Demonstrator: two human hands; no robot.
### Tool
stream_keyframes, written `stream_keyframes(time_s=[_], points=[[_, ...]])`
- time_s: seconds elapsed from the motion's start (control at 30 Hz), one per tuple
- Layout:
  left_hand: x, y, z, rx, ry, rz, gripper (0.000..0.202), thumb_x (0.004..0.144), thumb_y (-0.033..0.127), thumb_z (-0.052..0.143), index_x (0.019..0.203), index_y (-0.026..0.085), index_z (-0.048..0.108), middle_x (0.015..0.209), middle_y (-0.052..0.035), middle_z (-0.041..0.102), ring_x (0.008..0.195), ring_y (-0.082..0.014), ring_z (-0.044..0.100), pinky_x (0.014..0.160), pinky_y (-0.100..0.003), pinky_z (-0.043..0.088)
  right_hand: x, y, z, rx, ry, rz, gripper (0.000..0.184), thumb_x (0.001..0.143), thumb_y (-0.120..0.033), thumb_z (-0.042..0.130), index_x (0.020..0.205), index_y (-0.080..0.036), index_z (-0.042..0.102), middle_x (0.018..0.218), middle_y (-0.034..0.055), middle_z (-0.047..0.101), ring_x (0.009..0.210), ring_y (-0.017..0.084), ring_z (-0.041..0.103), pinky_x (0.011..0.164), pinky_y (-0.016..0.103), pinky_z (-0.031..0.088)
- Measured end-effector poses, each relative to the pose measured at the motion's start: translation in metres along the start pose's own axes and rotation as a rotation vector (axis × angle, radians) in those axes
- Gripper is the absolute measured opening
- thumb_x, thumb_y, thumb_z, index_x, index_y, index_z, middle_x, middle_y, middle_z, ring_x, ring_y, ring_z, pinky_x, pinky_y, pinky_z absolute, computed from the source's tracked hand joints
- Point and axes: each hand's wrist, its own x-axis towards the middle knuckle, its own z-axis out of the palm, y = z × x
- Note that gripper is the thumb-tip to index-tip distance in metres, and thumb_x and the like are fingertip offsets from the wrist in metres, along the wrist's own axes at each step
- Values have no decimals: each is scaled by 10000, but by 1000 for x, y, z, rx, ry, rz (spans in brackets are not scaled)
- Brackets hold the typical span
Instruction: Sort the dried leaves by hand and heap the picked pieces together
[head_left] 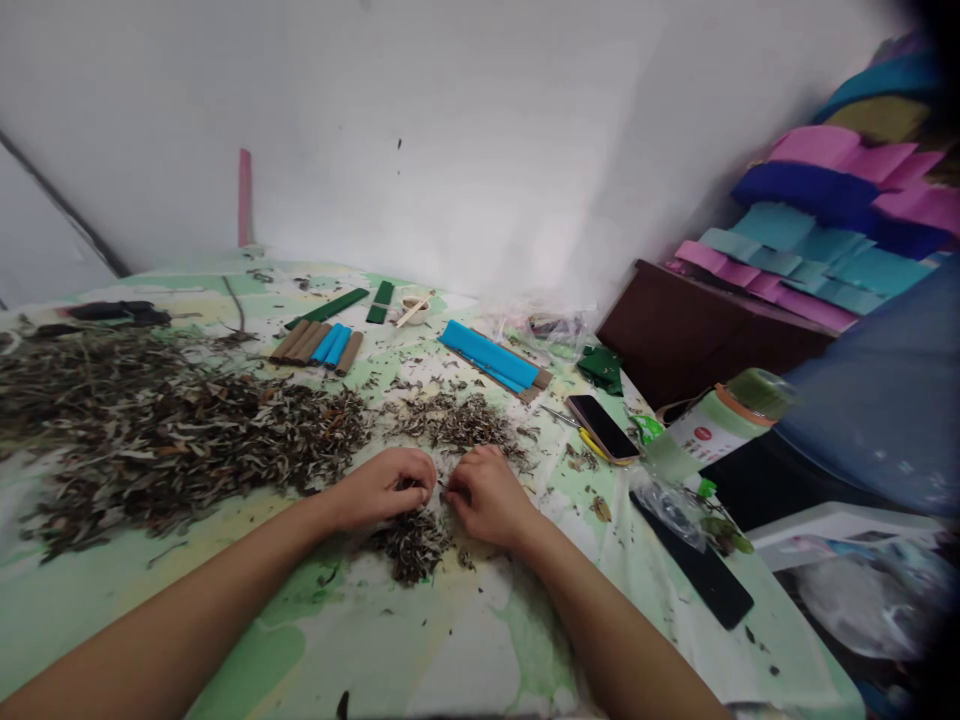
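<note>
My left hand (386,485) and my right hand (487,495) rest close together on the table, both with fingers curled inward over a small heap of dried leaves (416,540). The fingertips of both hands pinch at leaf bits between them; what exactly each holds is too small to make out. A second small heap of dried leaves (457,420) lies just beyond my hands. A large spread of the same dried leaves (150,430) covers the table's left side.
The table has a green-and-white stained cover (375,640). Brown and blue rolled sticks (319,345), green strips (330,307), a blue sheet (491,355), a small bowl (412,307), a phone (602,427), scissors (574,425), a bottle (720,420) and stacked coloured paper (825,240) lie around.
</note>
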Motion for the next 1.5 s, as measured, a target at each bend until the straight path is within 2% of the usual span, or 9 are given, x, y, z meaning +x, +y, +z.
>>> stream_keyframes(time_s=[0.13,0.3,0.5,0.63,0.8,1.03,1.37,1.5], points=[[1,-6,1,145,140,-88,144,809,239,504,772,154,613,793,-34,610,757,-160,549,707,-257,413,1,-2,-1,-2,6,-28,53,741,-154,564,713,-163,608,738,43,608,780,179,474,760,317,294],[1,-13,4,215,146,-103,160,829,279,542,903,173,636,873,-42,615,776,-157,552,706,-257,418,1,-2,2,72,76,0,60,758,-135,530,746,-164,582,746,30,595,787,175,475,747,305,284],[0,-17,7,219,128,-52,138,848,274,534,899,186,627,878,-39,629,847,-168,559,779,-284,419,-1,-3,7,172,147,-6,48,784,-154,523,750,-173,552,753,24,580,798,177,483,762,308,289],[0,-18,9,211,121,-32,133,859,262,515,873,177,616,871,-42,634,844,-166,559,776,-277,416,-1,-3,9,214,172,-4,43,795,-165,520,765,-173,549,770,29,578,807,182,487,769,313,296],[-1,-14,10,232,103,-60,161,863,240,478,786,161,595,798,-35,613,779,-158,548,720,-261,407,0,-5,8,233,159,18,34,773,-145,537,762,-174,552,769,25,571,814,182,486,774,313,298],[-1,-9,8,257,116,-105,169,852,241,465,779,156,591,784,-31,593,765,-163,538,700,-262,394,0,-5,7,231,156,27,48,755,-132,558,749,-176,541,755,14,556,808,176,482,774,310,303],[1,-10,5,242,145,-80,197,863,264,459,766,154,589,771,-30,584,758,-158,533,704,-261,393,0,-3,8,311,161,53,19,781,-184,572,772,-172,560,787,22,587,804,175,498,776,313,308],[1,-12,5,232,140,-69,189,861,270,473,758,161,588,764,-21,584,752,-152,533,699,-256,394,1,-2,13,391,143,57,89,813,-209,544,733,-176,563,738,9,585,775,165,502,764,303,314]])
